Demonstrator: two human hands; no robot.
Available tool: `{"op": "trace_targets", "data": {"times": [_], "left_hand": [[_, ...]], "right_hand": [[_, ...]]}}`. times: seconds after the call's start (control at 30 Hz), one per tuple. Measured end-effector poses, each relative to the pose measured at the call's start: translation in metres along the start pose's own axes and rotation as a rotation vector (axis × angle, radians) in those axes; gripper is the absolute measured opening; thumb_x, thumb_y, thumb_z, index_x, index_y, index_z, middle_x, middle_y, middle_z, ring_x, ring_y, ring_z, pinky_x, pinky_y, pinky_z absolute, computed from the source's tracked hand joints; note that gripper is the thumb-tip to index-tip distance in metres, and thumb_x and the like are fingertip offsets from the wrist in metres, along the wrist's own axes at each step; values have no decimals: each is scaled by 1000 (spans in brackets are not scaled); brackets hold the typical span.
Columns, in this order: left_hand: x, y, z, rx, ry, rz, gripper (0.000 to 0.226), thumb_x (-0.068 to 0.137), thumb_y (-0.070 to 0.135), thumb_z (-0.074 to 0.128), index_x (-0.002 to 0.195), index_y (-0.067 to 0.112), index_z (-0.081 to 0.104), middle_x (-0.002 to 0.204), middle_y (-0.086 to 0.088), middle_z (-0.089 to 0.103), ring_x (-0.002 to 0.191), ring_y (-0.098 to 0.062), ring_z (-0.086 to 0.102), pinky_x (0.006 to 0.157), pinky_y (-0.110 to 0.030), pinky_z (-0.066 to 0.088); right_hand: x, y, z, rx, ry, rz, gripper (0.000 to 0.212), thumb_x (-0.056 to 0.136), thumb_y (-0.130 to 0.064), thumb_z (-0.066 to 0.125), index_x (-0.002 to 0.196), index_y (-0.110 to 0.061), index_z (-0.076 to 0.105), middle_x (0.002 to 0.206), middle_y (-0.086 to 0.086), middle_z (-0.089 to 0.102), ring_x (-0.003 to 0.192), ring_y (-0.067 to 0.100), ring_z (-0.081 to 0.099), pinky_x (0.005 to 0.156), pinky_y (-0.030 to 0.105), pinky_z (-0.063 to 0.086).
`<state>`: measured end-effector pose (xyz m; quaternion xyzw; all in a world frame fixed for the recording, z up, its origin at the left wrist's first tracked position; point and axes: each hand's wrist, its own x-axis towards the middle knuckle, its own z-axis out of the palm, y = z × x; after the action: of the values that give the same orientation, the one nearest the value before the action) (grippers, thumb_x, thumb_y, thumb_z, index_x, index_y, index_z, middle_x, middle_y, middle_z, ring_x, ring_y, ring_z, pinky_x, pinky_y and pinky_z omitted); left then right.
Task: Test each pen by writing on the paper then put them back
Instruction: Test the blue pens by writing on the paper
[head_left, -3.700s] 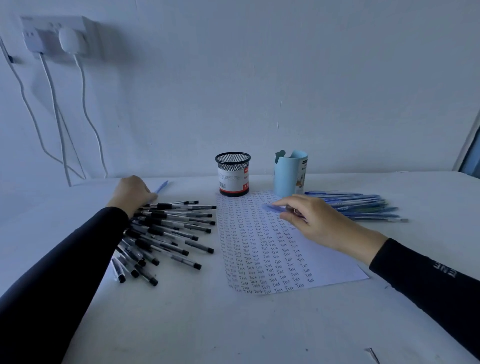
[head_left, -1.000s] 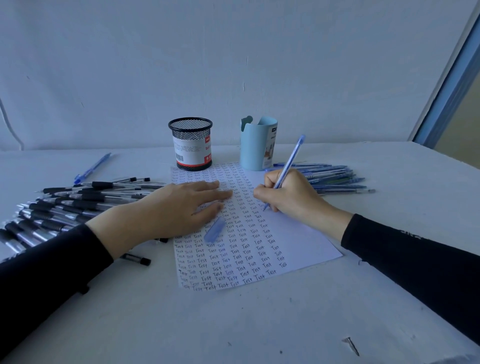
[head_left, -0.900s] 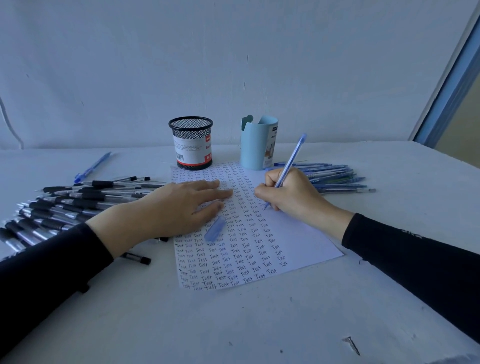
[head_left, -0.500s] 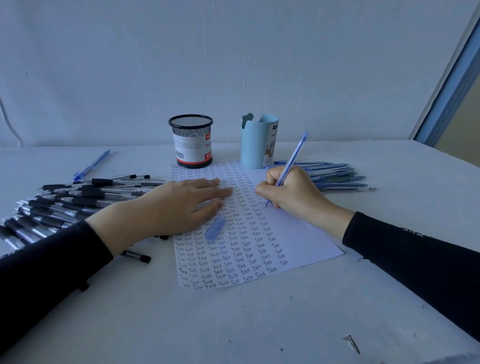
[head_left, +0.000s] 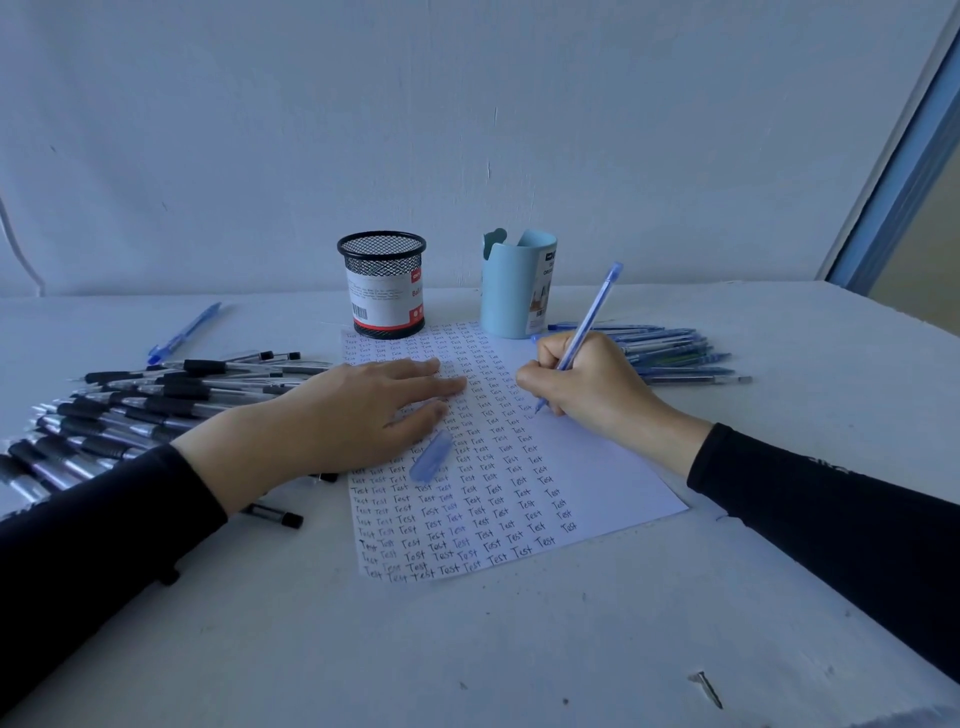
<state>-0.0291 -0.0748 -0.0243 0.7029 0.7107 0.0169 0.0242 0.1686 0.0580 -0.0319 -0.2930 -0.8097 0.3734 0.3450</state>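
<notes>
A white paper (head_left: 597, 467) filled with rows of the word "Test" lies in the middle of the table. My right hand (head_left: 587, 384) grips a blue pen (head_left: 592, 317), its tip touching the paper at the right end of a row. My left hand (head_left: 358, 410) lies flat on the paper's left side with straight fingers. The pen's blue cap (head_left: 431, 457) rests on the paper just beside my left thumb. A heap of black pens (head_left: 156, 400) lies to the left, a bundle of blue pens (head_left: 675, 353) to the right.
A black mesh pen holder (head_left: 384, 283) and a light blue cup (head_left: 517, 286) stand behind the paper. One blue pen (head_left: 184, 332) lies alone at the far left. A small screw (head_left: 706, 688) lies near the front right. A wall stands behind the table.
3.7 s ago my left hand was at the black pens and my right pinched the blue cap. Since then my left hand pressed the paper and my right hand writes, shifting only slightly.
</notes>
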Motion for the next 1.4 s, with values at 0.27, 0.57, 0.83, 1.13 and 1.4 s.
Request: {"op": "trace_targets", "data": {"times": [0.27,0.57,0.83,1.13,1.4], "left_hand": [[0,2,-1,-5,-17,-3,47,99,56,22,146,56,20,160,19,15,145,-6,22,117,-33,22],[-1,-2,1,-16,11,9,75,75,75,1,146,58,20,159,20,16,145,-6,24,116,-32,23],[1,-3,2,-23,6,11,62,87,70,9,146,57,21,159,22,15,145,-4,23,116,-28,21],[3,-16,2,-77,24,-15,59,95,62,24,150,41,28,158,20,21,144,-4,26,121,-31,19],[3,-14,3,-75,30,-21,51,101,49,30,151,39,27,159,17,20,145,-2,21,120,-26,15]], "right_hand": [[-1,0,1,-25,-10,-13,35,79,-5,65,53,-6,42,46,6,41,44,13,46,47,19,43],[-1,0,0,-21,-8,4,31,81,-5,65,56,-2,47,49,10,45,44,11,45,47,16,42],[9,-3,-18,192,-141,-63,12,93,-10,64,104,-14,66,82,0,72,72,9,65,68,21,53],[10,-16,-28,454,-131,-7,23,100,-5,49,112,-19,63,102,7,59,71,17,62,63,29,53],[-5,-8,-9,-315,-353,-397,16,97,-13,58,107,-21,69,102,-11,67,99,2,61,91,24,48]]}}
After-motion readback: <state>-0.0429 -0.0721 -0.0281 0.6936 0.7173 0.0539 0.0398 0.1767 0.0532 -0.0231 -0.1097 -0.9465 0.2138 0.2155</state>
